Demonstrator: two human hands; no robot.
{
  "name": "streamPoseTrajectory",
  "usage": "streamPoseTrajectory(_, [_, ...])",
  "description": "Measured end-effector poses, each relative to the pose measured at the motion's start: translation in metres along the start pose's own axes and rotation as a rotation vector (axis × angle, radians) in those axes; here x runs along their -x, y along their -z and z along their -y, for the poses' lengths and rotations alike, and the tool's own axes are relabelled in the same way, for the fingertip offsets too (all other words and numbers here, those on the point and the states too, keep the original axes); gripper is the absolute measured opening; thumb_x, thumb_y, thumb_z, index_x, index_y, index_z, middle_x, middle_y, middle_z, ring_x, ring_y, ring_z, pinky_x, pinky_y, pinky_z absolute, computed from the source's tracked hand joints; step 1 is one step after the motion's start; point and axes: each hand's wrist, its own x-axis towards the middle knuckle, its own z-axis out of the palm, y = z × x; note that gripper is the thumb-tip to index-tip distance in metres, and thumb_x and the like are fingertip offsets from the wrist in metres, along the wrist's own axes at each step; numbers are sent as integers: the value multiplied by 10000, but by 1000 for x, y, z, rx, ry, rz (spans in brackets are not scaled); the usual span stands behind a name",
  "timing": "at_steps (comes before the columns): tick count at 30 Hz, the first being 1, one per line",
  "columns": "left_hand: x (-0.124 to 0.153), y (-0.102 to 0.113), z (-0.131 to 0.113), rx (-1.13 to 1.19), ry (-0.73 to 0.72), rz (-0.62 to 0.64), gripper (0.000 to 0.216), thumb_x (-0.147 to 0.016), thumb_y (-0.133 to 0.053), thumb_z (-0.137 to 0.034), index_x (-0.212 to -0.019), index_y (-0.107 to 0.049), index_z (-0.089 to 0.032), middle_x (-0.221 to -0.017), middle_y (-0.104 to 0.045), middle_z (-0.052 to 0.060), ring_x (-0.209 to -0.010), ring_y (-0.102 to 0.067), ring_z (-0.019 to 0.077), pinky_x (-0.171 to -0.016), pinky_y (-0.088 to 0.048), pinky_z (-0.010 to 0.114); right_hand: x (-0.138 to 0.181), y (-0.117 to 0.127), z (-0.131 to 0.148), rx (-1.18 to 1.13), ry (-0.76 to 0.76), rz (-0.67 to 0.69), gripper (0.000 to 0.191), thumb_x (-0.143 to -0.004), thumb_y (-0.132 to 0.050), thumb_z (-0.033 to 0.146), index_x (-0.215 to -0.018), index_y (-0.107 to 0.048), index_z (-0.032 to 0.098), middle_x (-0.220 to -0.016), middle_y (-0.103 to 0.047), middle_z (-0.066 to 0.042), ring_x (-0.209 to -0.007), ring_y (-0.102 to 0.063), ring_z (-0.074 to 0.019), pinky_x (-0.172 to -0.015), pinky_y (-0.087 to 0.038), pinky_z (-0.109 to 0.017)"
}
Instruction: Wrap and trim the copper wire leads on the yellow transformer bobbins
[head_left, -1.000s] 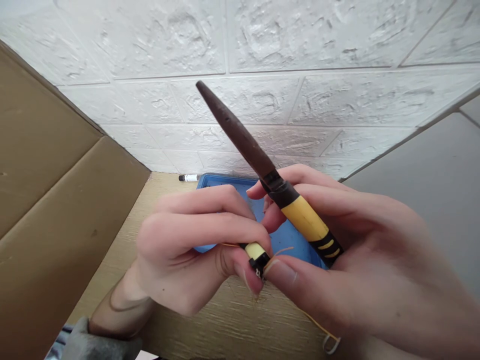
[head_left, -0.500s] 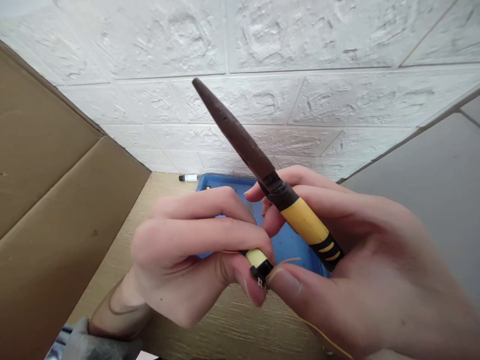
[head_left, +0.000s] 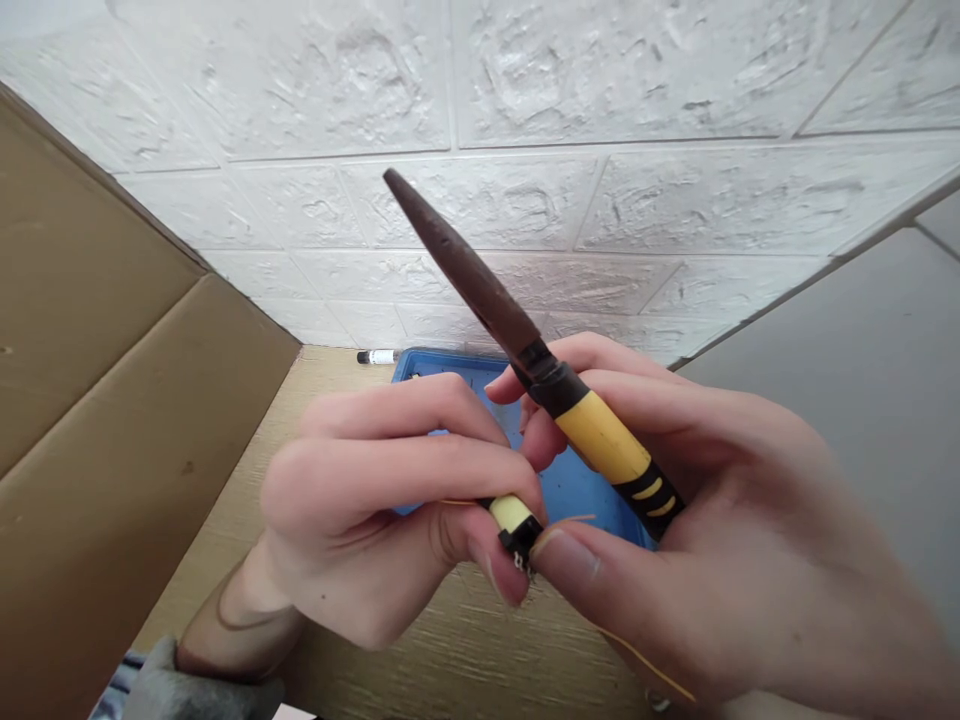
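Note:
My left hand [head_left: 375, 480] is closed, pinching a small coil bobbin [head_left: 513, 515] with yellow tape, black plastic ends and metal pins. My right hand [head_left: 697, 520] holds a tool with a yellow-and-black handle [head_left: 607, 440] and a long, tapered brown blade [head_left: 465, 265] that points up and left. The tool's exact kind is unclear. The right thumb tip presses at the pin end of the bobbin, where a short end of thin copper wire [head_left: 579, 518] sticks out. More of this wire trails below the right thumb. Behind the hands, the right fingertips are partly hidden.
A blue tray [head_left: 577, 490] lies behind the hands on the wood-grain table [head_left: 465, 650]. A small black-capped bottle or tube [head_left: 377, 357] is beside its far left corner. Cardboard [head_left: 135, 320] stands left, a white brick-patterned wall [head_left: 525, 80] behind, and a grey panel [head_left: 847, 350] right.
The tool and my right hand have shifted slightly left and down. The bobbin stays pinched at nearly the same place, and less of the short wire end shows by the right thumb.

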Motion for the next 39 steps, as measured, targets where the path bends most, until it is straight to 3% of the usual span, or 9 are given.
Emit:
streamPoseTrajectory(4, [-1,0,3,-5,7,14,367,-1143,-710,-503,-955,-826,-210,-897,-773,-32,-723,-697,69,-678,-628,218,7,5,-3,-44,-12,21,240,-770,-1019,258,-869,-805,306,-989,-812,-15,-977,-840,-268,-754,-734,-348])
streamPoseTrajectory(9, [0,1,2,-16,-14,-6,383,-1145,-708,-487,-937,-823,-186,-883,-767,-22,-731,-708,74,-684,-631,216,12,-1,-4,-214,-83,-13,167,-694,-921,123,-759,-838,253,-907,-821,74,-838,-809,-90,-733,-658,-131])
streamPoseTrajectory(12, [1,1,1,-17,-16,-4,379,-1148,-700,-470,-936,-824,-182,-875,-766,-12,-719,-709,85,-684,-642,229,14,-7,-2,-254,-100,-97,173,-643,-888,97,-722,-842,243,-869,-806,84,-803,-782,-63,-692,-621,-97])
streamPoseTrajectory(16, [1,1,1,-12,-16,-6,385,-1174,-649,-452,-964,-837,-190,-886,-758,-10,-711,-708,87,-703,-659,233,16,-8,-1,-254,-103,-71,172,-657,-865,79,-718,-849,239,-868,-800,78,-751,-760,-46,-662,-613,-101])
streamPoseTrajectory(20, [2,0,0,-23,-18,-14,379,-1171,-656,-440,-956,-840,-188,-884,-756,-8,-713,-707,89,-706,-655,230,17,0,-2,-245,-80,-50,164,-671,-864,98,-729,-828,248,-901,-812,70,-801,-777,-69,-707,-630,-131])
streamPoseTrajectory(24, [2,1,-1,-50,-14,-19,378,-1176,-642,-434,-953,-838,-201,-865,-752,-1,-689,-694,100,-686,-657,246,14,9,-4,-111,-32,39,189,-773,-946,178,-843,-819,299,-991,-821,21,-915,-825,-194,-749,-705,-279])
streamPoseTrajectory(29, [2,2,1,-60,-1,1,358,-1174,-634,-459,-975,-833,-238,-852,-740,-1,-667,-685,115,-673,-663,275,10,8,-6,5,17,-17,269,-779,-1035,298,-940,-821,328,-1035,-797,-16,-1073,-832,-296,-815,-729,-369])
streamPoseTrajectory(34, [3,2,1,-41,-13,-5,382,-1171,-634,-480,-967,-833,-225,-859,-751,3,-664,-678,111,-682,-655,271,13,7,-6,-22,-7,-5,251,-775,-1018,266,-909,-812,321,-1012,-795,-12,-1022,-833,-280,-774,-722,-352])
streamPoseTrajectory(39, [2,0,1,-42,-3,-7,410,-1161,-646,-519,-953,-832,-219,-862,-766,-6,-667,-673,100,-675,-639,256,16,10,-8,-120,-26,83,129,-799,-884,193,-852,-810,285,-971,-792,31,-863,-793,-150,-738,-688,-237])
